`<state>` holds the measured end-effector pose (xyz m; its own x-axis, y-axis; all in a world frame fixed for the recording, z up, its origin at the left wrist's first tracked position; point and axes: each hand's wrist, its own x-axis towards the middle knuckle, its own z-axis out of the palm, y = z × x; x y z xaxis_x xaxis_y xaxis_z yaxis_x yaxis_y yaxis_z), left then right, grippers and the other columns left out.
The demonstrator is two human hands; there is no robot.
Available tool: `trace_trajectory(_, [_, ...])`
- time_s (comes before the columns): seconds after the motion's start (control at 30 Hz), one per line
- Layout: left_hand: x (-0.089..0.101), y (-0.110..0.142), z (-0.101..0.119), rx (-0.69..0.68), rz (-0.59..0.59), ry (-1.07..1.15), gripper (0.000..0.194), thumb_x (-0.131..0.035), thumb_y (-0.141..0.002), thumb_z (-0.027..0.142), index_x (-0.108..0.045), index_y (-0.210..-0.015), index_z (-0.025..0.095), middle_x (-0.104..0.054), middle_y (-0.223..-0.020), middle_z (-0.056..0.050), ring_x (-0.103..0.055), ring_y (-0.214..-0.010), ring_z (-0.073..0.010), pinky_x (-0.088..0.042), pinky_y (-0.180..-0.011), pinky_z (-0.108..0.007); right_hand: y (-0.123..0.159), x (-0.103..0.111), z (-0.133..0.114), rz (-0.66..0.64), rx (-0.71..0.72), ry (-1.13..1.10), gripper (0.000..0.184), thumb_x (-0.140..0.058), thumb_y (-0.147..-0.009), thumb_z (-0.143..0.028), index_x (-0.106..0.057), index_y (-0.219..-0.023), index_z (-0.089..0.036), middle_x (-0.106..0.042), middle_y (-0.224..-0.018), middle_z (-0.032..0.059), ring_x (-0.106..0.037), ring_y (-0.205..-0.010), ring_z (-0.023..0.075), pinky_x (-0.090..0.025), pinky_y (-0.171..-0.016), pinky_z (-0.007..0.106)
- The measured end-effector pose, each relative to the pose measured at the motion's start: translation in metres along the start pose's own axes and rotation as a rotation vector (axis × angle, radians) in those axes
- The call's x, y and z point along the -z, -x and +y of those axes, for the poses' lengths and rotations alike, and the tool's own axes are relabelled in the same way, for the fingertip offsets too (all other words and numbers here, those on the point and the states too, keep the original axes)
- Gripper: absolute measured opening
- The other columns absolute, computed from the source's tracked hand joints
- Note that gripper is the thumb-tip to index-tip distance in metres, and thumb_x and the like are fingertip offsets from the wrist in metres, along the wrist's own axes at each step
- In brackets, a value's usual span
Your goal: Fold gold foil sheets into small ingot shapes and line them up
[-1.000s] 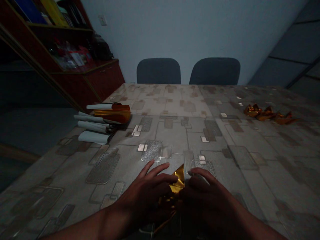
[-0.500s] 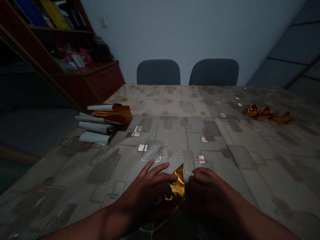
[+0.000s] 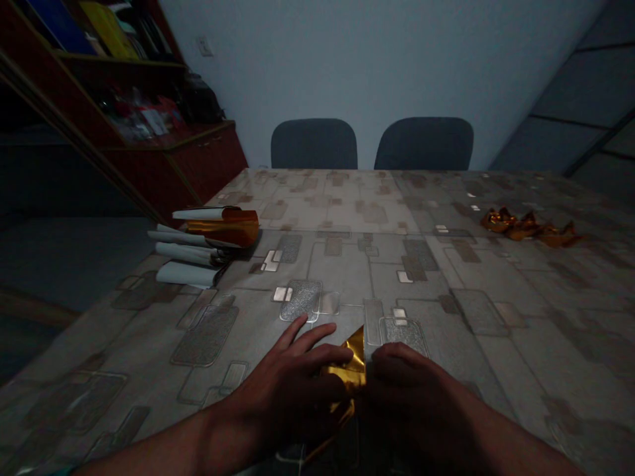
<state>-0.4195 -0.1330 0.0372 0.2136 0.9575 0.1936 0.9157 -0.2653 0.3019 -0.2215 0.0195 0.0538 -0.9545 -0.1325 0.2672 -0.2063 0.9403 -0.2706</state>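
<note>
A folded piece of shiny gold foil paper (image 3: 355, 377) lies at the near part of the table, its pointed tip facing away from me. My left hand (image 3: 297, 377) holds its left side, index finger and thumb on the foil and the other fingers spread toward the table. Curled at the paper's right edge is my right hand (image 3: 411, 383), its fingertips hidden in shadow. The lower part of the paper is dark and partly covered by my hands.
A stack of folded gold-and-white sheets (image 3: 223, 228) lies at the left table edge. Several folded gold foil pieces (image 3: 530, 227) sit in a row at the right. Two chairs (image 3: 314, 144) stand behind the patterned tablecloth (image 3: 347, 264); a wooden cabinet (image 3: 208, 158) is at the far left.
My right hand has shifted slightly left and down along the paper's edge. My left hand stays almost in place, and a lower fold of the foil shows more brightly.
</note>
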Motion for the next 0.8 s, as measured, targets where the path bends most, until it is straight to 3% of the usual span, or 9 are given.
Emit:
trace_trajectory(0.13, [0.001, -0.001, -0.001, -0.016, -0.003, -0.002, 0.029, -0.077, -0.078, 0.035, -0.067, -0.104, 0.030, -0.064, -0.131, 0.000, -0.048, -0.132, -0.0371, -0.017, -0.116, -0.065, -0.009, 0.006, -0.003, -0.037, 0.066, -0.048, 0.024, -0.058, -0.093, -0.014, -0.069, -0.103, -0.033, -0.073, -0.094, -0.0032, -0.060, -0.090, 0.0188, -0.048, -0.084, 0.033])
trace_trajectory(0.33, [0.005, -0.001, 0.001, -0.022, -0.022, 0.003, 0.031, -0.072, -0.083, 0.036, -0.065, -0.112, 0.031, -0.063, -0.133, -0.001, -0.048, -0.132, -0.0369, -0.016, -0.116, -0.065, -0.011, -0.009, -0.001, -0.021, 0.114, -0.081, 0.017, -0.056, -0.095, -0.019, -0.068, -0.101, -0.030, -0.072, -0.096, -0.0015, -0.061, -0.091, 0.0179, -0.046, -0.089, 0.033])
trace_trajectory(0.47, [0.008, 0.001, 0.000, -0.039, -0.043, 0.027, 0.043, -0.073, -0.081, 0.038, -0.061, -0.122, 0.032, -0.060, -0.138, -0.002, -0.045, -0.134, -0.0372, -0.015, -0.117, -0.065, -0.010, -0.010, 0.001, -0.018, 0.117, -0.078, 0.012, -0.058, -0.095, -0.025, -0.067, -0.101, -0.029, -0.072, -0.099, -0.0006, -0.061, -0.092, 0.0183, -0.046, -0.090, 0.034])
trace_trajectory(0.63, [0.008, 0.001, -0.004, -0.063, -0.053, 0.037, 0.054, -0.077, -0.074, 0.052, -0.061, -0.122, 0.033, -0.059, -0.138, -0.003, -0.045, -0.134, -0.0388, -0.013, -0.117, -0.065, -0.014, -0.006, -0.004, 0.002, 0.072, -0.068, 0.013, -0.057, -0.096, -0.019, -0.065, -0.103, -0.026, -0.073, -0.109, 0.0004, -0.062, -0.092, 0.0166, -0.047, -0.083, 0.031])
trace_trajectory(0.8, [0.003, 0.005, -0.008, -0.076, -0.019, 0.067, 0.066, -0.080, -0.070, 0.055, -0.057, -0.129, 0.034, -0.058, -0.139, -0.004, -0.041, -0.137, -0.0388, -0.013, -0.117, -0.065, -0.016, -0.003, -0.004, -0.009, 0.084, -0.048, 0.022, -0.055, -0.094, -0.015, -0.065, -0.108, -0.029, -0.072, -0.108, 0.0004, -0.063, -0.095, 0.0178, -0.047, -0.085, 0.032])
